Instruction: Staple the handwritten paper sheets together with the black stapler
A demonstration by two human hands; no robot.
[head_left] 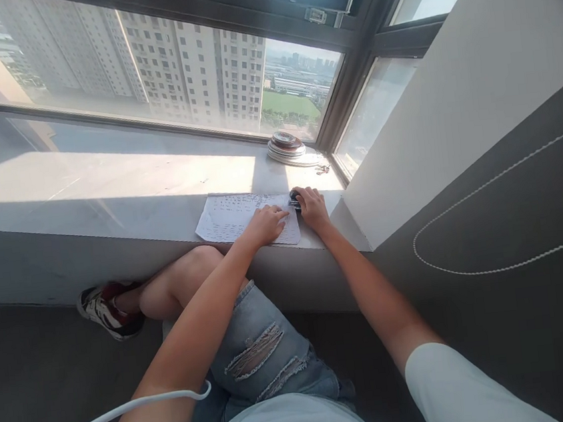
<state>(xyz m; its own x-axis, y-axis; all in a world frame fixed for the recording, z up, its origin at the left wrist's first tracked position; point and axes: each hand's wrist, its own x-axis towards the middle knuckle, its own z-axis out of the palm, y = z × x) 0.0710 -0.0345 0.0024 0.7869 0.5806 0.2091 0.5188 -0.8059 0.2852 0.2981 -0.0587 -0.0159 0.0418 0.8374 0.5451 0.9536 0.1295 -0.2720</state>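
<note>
Sheets of paper [222, 218] covered in handwriting lie on the windowsill, with their near edge by the sill's front edge. My left hand [266, 224] rests on the right part of the sheets, fingers stretched out and holding nothing. At the paper's upper right edge, my right hand [313, 206] is closed around a small black stapler [294, 200] with a shiny metal part. Its jaw end meets the sheets' edge; whether paper is between the jaws is too small to tell. My right fingers hide much of the stapler's body.
Round stacked plates or lids [285, 147] stand in the window corner, with a small keys-like item [323, 169] beside them. A beaded blind cord [416, 244] hangs on the right. A white cable [131, 405] crosses my left arm. My bent knee [206, 262] is below the sill [126, 217].
</note>
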